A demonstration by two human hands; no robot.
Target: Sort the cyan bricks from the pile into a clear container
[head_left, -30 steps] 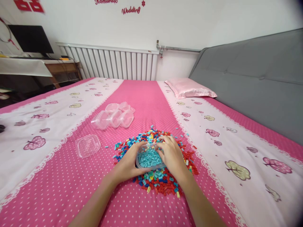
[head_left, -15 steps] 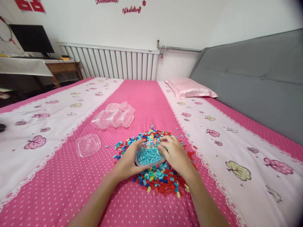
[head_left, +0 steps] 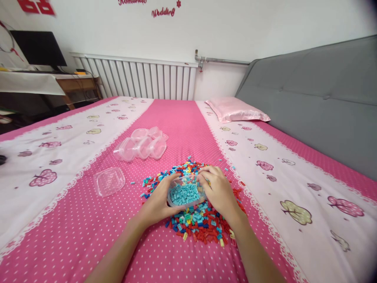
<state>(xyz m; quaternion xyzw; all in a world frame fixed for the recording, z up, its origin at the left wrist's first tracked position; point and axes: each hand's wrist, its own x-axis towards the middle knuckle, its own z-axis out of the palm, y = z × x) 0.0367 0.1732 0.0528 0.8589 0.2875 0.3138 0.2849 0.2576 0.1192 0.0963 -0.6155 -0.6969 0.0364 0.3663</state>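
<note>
A clear plastic container point(head_left: 193, 203) is gripped at its left side by my left hand point(head_left: 156, 201), thumb along the near rim and fingers round the far side. Inside lie many light-blue toy bricks point(head_left: 184, 194). My right hand point(head_left: 218, 189) hovers at the container's right edge, its fingers bent and drawn together. Whatever its fingertips hold is hidden. Under and around the container spreads a pile of small toy bricks point(head_left: 206, 231), mostly red and light blue, with some yellow, green and dark blue.
Left of the pile, a clear lid point(head_left: 108, 182) lies flat on the pink bedspread point(head_left: 173, 114). Several clear containers point(head_left: 144, 146) are grouped beyond it. A pink pillow point(head_left: 237, 110) rests by the grey headboard point(head_left: 318, 86). A radiator point(head_left: 141, 78) lines the wall.
My right fingers have shifted slightly and curled more at the container's right edge. My left hand and the container stay nearly in place.
</note>
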